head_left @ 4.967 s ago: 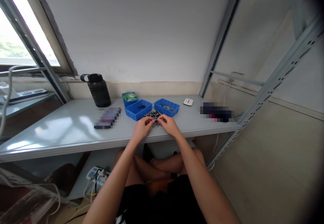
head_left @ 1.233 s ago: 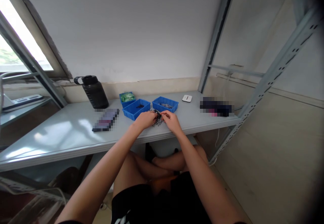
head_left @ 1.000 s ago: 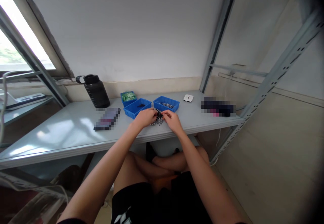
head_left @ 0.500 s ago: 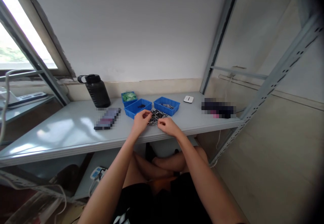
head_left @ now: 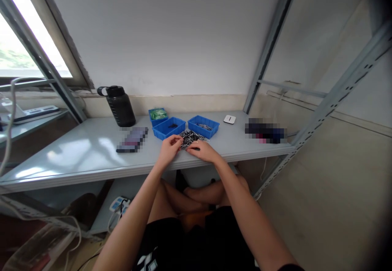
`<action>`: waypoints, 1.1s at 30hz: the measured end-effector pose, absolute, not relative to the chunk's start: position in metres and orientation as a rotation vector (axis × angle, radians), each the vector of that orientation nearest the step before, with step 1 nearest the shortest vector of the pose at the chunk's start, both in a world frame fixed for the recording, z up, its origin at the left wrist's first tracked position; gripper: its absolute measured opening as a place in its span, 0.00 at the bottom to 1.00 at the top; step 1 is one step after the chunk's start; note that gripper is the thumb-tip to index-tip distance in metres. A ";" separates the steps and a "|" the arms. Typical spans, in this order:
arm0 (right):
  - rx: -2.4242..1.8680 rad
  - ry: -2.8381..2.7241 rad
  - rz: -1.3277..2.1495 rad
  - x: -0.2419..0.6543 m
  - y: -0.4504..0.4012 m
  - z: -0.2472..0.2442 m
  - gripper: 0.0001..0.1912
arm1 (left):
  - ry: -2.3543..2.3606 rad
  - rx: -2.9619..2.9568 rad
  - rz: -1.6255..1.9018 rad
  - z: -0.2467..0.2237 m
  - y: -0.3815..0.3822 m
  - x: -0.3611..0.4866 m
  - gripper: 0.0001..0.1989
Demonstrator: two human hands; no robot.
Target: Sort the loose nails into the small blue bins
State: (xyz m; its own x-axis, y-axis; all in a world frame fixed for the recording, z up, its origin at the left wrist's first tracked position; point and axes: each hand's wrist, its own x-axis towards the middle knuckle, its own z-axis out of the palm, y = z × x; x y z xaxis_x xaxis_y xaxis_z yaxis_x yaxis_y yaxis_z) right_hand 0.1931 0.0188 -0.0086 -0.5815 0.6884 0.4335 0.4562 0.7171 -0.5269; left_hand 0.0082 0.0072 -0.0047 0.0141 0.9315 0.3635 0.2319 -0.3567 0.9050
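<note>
A loose pile of thin black and silver screws (head_left: 192, 135) lies near the table's front edge, between my hands. My left hand (head_left: 170, 147) is at the pile's left side, thumb and fingertips pinched together; whatever is between them is too small to make out. At the pile's front right, my right hand (head_left: 203, 151) has its fingers closed toward the thumb, the tips touching the screws; what they hold is hidden. Just behind my left hand stands a blue bin (head_left: 159, 133) with a few dark pieces. Another blue bin (head_left: 214, 131), right of it, contains silver screws.
A small blue bin (head_left: 152, 119) with green packets stands behind. To the left are a dark water bottle (head_left: 124, 109) and a blurred phone-like object (head_left: 133, 139). A white square (head_left: 229, 119) and a blurred dark item (head_left: 265, 131) lie right, near the metal rack post (head_left: 272, 46).
My right hand has shifted slightly left, its fingers uncurling from a tighter fist to reach the pile's front edge. My left hand stays pinched at the pile. The view has tilted slightly.
</note>
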 end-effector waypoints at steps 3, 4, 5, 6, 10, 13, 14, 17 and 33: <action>-0.865 -2.304 0.470 0.192 0.021 -0.010 0.11 | 1.189 1.634 1.321 -0.003 0.007 0.008 0.11; -0.870 -2.304 0.467 0.192 0.021 -0.011 0.11 | 1.189 1.624 1.294 -0.003 0.006 0.009 0.12; -0.876 -2.299 0.462 0.192 0.022 -0.012 0.11 | 1.189 1.616 1.267 -0.002 0.006 0.009 0.12; -0.882 -2.293 0.456 0.192 0.023 -0.012 0.11 | 1.186 1.614 1.239 -0.001 0.006 0.010 0.12; -0.900 -2.272 0.437 0.192 0.023 -0.013 0.11 | 1.142 1.625 1.155 0.000 0.005 0.013 0.12; -0.918 -2.231 0.446 0.192 0.022 -0.014 0.09 | 1.120 1.636 1.113 -0.002 0.006 0.014 0.11; -0.921 -2.215 0.444 0.191 0.022 -0.014 0.09 | 1.111 1.639 1.107 -0.003 0.007 0.013 0.10; -0.946 -2.150 0.422 0.191 0.020 -0.013 0.08 | 1.081 1.625 1.120 -0.005 0.009 0.012 0.10; -1.022 -2.016 0.530 0.191 0.020 -0.013 0.09 | 1.077 1.701 1.134 -0.005 0.010 0.011 0.09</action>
State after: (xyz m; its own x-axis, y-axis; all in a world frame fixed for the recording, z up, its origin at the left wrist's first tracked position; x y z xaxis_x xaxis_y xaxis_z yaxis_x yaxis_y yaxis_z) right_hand 0.1912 0.0203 -0.0133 -0.3559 0.8099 0.4663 0.4760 0.5865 -0.6553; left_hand 0.0110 0.0102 -0.0054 0.2329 0.9369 0.2608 0.2123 -0.3106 0.9265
